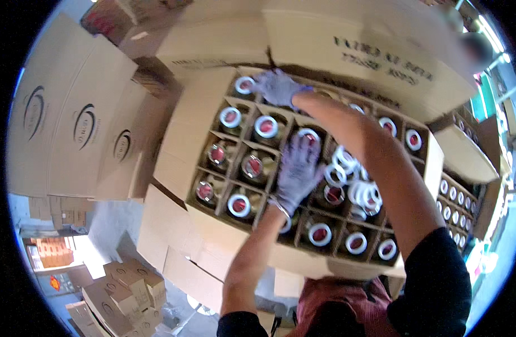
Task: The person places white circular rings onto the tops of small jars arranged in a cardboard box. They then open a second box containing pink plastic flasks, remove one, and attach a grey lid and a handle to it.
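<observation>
A cardboard carton [193,216] with dividers stands before me, a glass bottle with a red top in most of its cells. White rings sit round many tops, such as the ring [266,127] at the left; a bottle [252,165] nearer me has none. My left hand [298,171], in a grey-purple glove, lies over the middle cells, fingers stretched toward a ringed bottle [309,136]. At the far left corner, my gloved right hand [279,88] is beside another ringed bottle [245,85]; its fingertips are too blurred to read. Loose white rings [356,182] lie heaped right of my left hand.
Large cartons [72,118] stand at the left, smaller ones [123,297] on the floor at lower left. A tall carton flap [370,50] rises behind the bottles. Another carton of ringed bottles [455,210] stands at the right. A person's blurred head [476,50] shows at upper right.
</observation>
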`<state>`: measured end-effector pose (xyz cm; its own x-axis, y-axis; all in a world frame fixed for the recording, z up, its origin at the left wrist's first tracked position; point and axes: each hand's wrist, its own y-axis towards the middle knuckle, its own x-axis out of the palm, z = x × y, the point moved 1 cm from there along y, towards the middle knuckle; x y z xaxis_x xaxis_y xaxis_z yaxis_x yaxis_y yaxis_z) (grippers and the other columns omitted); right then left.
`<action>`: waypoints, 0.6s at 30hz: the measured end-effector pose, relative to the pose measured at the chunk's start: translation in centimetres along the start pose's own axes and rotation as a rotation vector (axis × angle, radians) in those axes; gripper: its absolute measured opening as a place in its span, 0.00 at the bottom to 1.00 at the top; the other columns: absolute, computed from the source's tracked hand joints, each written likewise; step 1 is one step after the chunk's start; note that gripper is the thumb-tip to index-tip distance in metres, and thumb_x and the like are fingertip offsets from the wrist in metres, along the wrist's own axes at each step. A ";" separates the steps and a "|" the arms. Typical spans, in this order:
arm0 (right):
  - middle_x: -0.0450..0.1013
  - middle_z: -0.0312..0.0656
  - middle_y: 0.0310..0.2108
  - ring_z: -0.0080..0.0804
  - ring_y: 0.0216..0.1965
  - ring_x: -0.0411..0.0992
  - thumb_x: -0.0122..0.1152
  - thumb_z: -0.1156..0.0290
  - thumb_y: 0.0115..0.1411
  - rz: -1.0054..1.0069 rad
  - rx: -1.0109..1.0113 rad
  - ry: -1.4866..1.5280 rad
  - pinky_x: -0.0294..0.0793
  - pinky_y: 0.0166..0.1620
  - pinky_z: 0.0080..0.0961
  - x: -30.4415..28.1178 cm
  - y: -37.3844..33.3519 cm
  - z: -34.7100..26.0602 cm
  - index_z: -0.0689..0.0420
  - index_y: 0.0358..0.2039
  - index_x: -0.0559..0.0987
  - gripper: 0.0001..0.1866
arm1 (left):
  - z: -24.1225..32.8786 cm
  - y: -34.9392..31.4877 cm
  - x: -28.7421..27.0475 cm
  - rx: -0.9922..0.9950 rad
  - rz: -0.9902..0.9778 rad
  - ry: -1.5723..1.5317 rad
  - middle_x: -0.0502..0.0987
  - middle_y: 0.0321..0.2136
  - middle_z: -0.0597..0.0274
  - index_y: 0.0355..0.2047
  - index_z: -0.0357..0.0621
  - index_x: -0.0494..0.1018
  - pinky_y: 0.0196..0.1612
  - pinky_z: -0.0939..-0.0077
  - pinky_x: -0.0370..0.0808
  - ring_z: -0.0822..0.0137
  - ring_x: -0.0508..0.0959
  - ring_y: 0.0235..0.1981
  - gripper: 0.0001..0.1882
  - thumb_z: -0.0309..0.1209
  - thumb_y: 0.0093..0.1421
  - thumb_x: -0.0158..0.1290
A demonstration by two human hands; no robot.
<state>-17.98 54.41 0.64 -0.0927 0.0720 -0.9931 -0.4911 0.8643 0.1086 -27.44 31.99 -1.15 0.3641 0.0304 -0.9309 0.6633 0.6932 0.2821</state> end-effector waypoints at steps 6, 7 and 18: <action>0.74 0.48 0.37 0.47 0.41 0.73 0.53 0.66 0.61 0.163 0.008 0.447 0.72 0.46 0.41 -8.0 -18.3 0.6 0.56 0.44 0.76 0.13 | 3.0 -1.8 -2.8 -0.196 0.080 -0.229 0.74 0.43 0.53 0.50 0.44 0.72 0.45 0.54 0.70 0.51 0.74 0.42 0.18 0.36 0.61 0.51; 0.74 0.47 0.36 0.46 0.37 0.74 0.55 0.66 0.60 -0.043 0.167 0.484 0.73 0.43 0.40 -9.5 -21.7 0.5 0.56 0.41 0.77 0.11 | 4.1 -1.6 -2.7 -0.248 0.035 -0.275 0.74 0.40 0.54 0.50 0.45 0.71 0.43 0.55 0.71 0.51 0.75 0.40 0.19 0.36 0.60 0.51; 0.74 0.46 0.37 0.44 0.43 0.73 0.61 0.67 0.54 0.269 0.095 0.466 0.72 0.47 0.39 -3.7 -33.0 -0.6 0.58 0.36 0.80 0.11 | 2.1 -2.3 -5.5 -0.304 0.151 -0.331 0.80 0.36 0.49 0.42 0.43 0.76 0.40 0.61 0.76 0.49 0.80 0.37 0.11 0.33 0.61 0.52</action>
<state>-1.96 25.36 0.73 -0.5889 0.0873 -0.8035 -0.3183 0.8887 0.3299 -29.60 28.73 3.84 0.6632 -0.0496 -0.7468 0.3836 0.8793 0.2822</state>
